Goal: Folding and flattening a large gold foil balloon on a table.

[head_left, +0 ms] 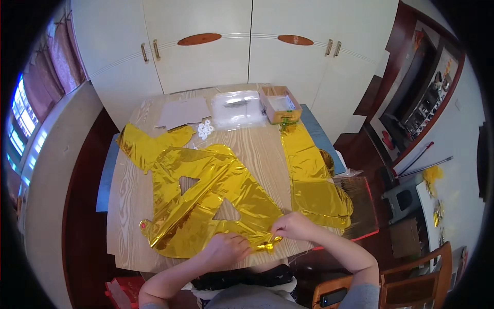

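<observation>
A large gold foil balloon, deflated and flat, with cut-out gaps in its shape, spreads over the near left and middle of the wooden table. My left hand rests at its near edge, fingers curled onto the foil. Just right of it, my right hand pinches the foil at the near right corner. Between the two hands a small crumpled gold piece hangs at the table's front edge. Another flat gold foil balloon lies along the right side of the table and hangs over its edge.
At the table's back are grey sheets, small white rolls, clear plastic bags and an open cardboard box. White cabinets stand behind. A wooden chair is at the near right; a phone lies beside my right elbow.
</observation>
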### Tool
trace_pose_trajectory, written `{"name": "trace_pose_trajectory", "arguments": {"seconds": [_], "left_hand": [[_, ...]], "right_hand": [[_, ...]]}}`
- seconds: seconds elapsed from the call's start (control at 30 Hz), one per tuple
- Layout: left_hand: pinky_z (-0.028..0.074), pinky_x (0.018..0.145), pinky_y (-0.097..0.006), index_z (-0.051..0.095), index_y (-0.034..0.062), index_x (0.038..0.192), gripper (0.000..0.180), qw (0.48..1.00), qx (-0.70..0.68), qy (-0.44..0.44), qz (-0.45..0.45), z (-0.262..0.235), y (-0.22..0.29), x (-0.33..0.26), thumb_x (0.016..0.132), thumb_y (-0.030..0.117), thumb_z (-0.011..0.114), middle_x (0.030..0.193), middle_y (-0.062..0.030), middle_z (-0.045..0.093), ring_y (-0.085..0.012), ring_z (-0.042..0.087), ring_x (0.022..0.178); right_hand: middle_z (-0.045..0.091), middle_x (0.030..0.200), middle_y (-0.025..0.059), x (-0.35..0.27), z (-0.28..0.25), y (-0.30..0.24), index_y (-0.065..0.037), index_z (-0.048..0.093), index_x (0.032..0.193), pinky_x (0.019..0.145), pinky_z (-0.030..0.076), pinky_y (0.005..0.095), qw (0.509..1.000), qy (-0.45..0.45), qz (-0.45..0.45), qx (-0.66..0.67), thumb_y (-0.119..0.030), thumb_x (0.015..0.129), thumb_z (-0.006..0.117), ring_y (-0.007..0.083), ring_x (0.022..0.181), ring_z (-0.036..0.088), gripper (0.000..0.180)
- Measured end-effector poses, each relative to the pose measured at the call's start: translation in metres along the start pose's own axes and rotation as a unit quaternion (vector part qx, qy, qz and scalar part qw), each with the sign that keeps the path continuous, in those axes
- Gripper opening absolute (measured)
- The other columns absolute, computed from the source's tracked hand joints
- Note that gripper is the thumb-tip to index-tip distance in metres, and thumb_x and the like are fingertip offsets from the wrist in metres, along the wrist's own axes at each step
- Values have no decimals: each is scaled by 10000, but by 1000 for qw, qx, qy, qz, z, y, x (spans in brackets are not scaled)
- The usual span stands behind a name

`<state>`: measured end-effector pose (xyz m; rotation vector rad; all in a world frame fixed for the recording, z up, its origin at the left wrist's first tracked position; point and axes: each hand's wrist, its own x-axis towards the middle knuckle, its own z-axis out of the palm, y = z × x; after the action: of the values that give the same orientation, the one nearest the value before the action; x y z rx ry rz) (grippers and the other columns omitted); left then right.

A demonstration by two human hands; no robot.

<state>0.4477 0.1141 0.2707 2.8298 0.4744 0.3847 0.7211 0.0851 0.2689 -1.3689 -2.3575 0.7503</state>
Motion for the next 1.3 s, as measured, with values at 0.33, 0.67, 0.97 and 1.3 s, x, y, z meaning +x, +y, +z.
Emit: {"name": "trace_pose_trajectory", "arguments": {"seconds": [0.33, 0.67, 0.97, 1.3], "left_hand": [[523, 603, -349, 661, 103, 842, 180, 993, -33, 69, -85, 11, 5, 14, 832, 282, 675, 748, -73, 661, -243, 654, 689], [513, 541, -378, 615, 88, 743, 167, 990, -25, 101, -93, 27, 18, 36, 797, 241, 656, 652, -96, 637, -275, 644, 603], [503, 540, -391, 694, 79, 797, 173, 967, -178, 69, -170, 26, 1, 39, 822, 243, 644, 664, -144, 643, -323, 632, 579], [493, 514, -420, 634, 64, 733, 253, 972, -130, 94, -170, 20, 0, 41, 888, 263, 614, 636, -149, 623, -335, 620, 561]], "right_hand": [[687, 753, 57, 3, -1, -2, -96, 704, 822, 622, 518, 319, 998, 1, 47, 43, -229, 730, 785, 220, 678, 672, 181], [676, 839, 62, 0, 3, -2, -102, 671, 916, 698, 506, 348, 999, 13, 33, 8, -263, 716, 786, 242, 795, 659, 282], [563, 1032, 38, -29, 19, -14, -117, 628, 1022, 859, 393, 391, 978, 165, -74, -109, -347, 681, 786, 251, 1017, 516, 441], [629, 980, 40, -39, 36, -16, -101, 668, 937, 883, 409, 380, 976, 154, -104, -116, -287, 747, 744, 229, 1010, 563, 277]]}}
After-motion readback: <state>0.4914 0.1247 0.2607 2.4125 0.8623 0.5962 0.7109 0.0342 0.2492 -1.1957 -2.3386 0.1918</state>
